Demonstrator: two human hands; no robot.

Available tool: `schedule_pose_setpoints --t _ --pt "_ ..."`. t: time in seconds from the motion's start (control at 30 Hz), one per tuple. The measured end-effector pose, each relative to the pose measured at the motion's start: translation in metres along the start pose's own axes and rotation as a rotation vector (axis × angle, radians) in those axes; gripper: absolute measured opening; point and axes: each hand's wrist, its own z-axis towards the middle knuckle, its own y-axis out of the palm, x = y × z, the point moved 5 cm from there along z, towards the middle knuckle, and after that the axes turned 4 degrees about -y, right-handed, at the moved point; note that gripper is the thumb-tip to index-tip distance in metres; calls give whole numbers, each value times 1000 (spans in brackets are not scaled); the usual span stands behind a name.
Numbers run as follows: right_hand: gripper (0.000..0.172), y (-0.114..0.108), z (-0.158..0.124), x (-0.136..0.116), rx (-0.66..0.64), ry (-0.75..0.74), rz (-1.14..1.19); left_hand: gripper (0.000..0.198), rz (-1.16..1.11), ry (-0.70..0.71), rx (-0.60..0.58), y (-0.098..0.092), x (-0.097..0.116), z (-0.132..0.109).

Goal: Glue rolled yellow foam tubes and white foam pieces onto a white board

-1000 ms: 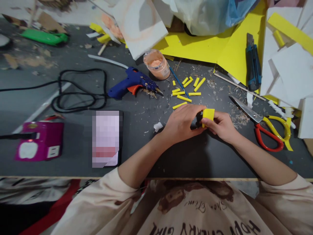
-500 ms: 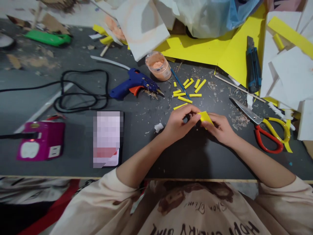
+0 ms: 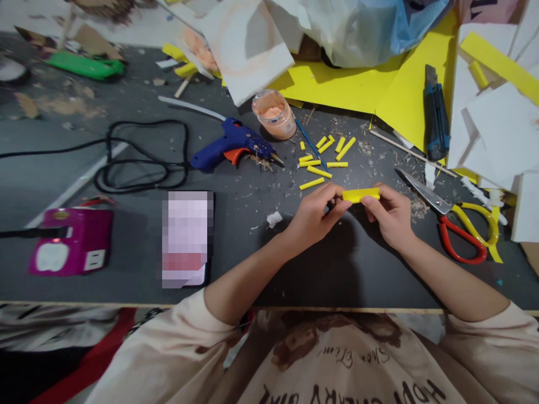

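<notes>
Head view shows the left hand (image 3: 315, 214) and right hand (image 3: 392, 216) pinching a yellow strip (image 3: 360, 194) left of the scissors (image 3: 442, 205), likely light and easily creased, best held gently near its ends

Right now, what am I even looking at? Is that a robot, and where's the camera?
No robot here! These are a person's own left hand and right hand, both bare. The camera is worn on that person's head and looks forward and down, so you see almost what they see. Together the hands hold a yellow strip, one at each end. Just beyond, on the dark table, lie short yellow pieces. There's also a blue glue gun, an open jar with something peach-coloured inside, and a phone with a blurred screen. Toward the right are scissors and a cutter.
</notes>
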Motion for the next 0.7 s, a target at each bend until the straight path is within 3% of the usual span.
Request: schedule_pose_setpoints --t 0.17,0.4,0.5,0.6,0.7 --pt "39 2 5 -3 -94 -49 -45 14 -89 -77 -167 3 -1 2" --pt "52 9 8 -6 -279 -98 -104 29 -197 -128 -393 14 6 -1" --pt "48 9 7 -3 -256 -93 -70 27 -194 -175 -369 14 5 -2" --pt "30 7 5 2 -170 -70 34 27 -213 -223 -278 8 2 -1" --pt "40 10 0 -1 -154 -180 31 27 -283 -277 -218 4 -3 0"
